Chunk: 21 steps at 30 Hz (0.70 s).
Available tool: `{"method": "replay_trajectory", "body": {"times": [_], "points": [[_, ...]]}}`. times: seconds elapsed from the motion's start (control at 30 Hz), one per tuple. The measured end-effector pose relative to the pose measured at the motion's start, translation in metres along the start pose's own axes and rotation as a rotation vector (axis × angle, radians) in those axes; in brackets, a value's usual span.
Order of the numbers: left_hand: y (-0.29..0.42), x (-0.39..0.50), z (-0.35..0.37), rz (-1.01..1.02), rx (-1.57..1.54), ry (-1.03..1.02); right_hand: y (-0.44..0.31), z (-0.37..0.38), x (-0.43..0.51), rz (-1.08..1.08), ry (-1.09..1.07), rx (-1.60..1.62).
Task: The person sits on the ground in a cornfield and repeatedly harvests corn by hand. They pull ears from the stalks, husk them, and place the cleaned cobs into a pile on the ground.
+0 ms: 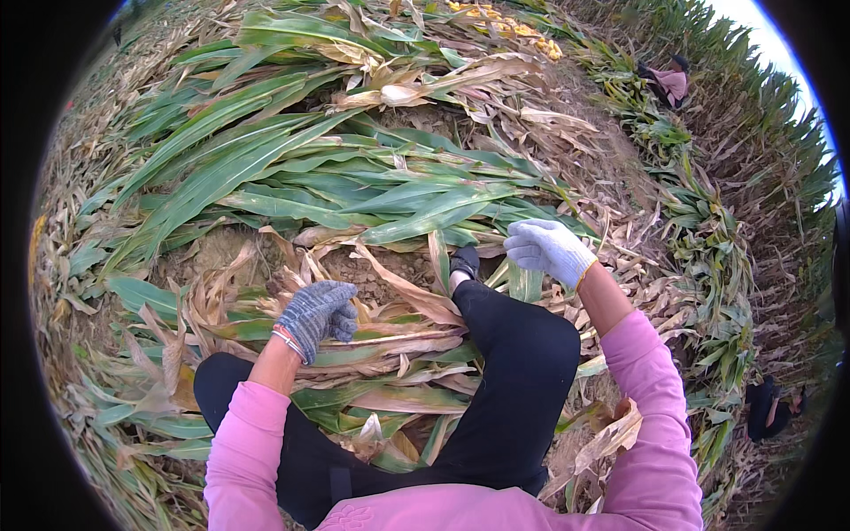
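My left hand (320, 317), in a grey knit glove, hovers over dry corn husks and leaves by my left knee. Its fingers are curled and partly hidden, and nothing plainly shows in them. My right hand (546, 251), in a white knit glove with a yellow cuff edge, is above the cut corn stalks near my right foot; its fingers are bent, with no held object visible. Long green corn leaves (372, 192) lie across the ground in front of both hands. Farther ahead, a pale corn ear in its husk (398, 95) rests on dry leaves.
Several yellow corn ears (511, 26) lie in a pile at the top. Standing corn (750, 106) lines the right side. One person in pink (671, 83) is at the upper right, another in dark clothes (770, 408) at the lower right. Dry leaves surround my legs.
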State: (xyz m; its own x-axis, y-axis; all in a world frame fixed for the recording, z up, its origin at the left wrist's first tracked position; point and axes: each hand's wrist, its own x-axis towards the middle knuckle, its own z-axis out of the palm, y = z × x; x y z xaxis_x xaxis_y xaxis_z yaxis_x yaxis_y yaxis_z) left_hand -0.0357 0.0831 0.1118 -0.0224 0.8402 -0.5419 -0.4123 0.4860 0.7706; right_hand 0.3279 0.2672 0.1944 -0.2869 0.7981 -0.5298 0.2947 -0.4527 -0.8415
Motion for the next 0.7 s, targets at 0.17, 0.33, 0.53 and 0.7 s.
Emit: {"method": "replay_trajectory", "body": {"times": [0.17,0.33,0.53,0.7], "points": [[-0.002,0.008,0.006,-0.118,0.044,-0.111,-0.017,0.012,0.115,-0.351,-0.142,-1.253],[-0.001,0.011,0.004,-0.182,0.020,-0.089,0.029,0.049,0.233,-0.400,-0.047,-1.597],[-0.005,0.020,-0.001,-0.252,-0.007,-0.117,0.089,0.093,0.297,-0.657,-0.016,-1.766],[-0.010,0.027,0.000,-0.314,-0.040,-0.086,0.094,0.087,0.307,-0.372,-0.145,-1.876]]}}
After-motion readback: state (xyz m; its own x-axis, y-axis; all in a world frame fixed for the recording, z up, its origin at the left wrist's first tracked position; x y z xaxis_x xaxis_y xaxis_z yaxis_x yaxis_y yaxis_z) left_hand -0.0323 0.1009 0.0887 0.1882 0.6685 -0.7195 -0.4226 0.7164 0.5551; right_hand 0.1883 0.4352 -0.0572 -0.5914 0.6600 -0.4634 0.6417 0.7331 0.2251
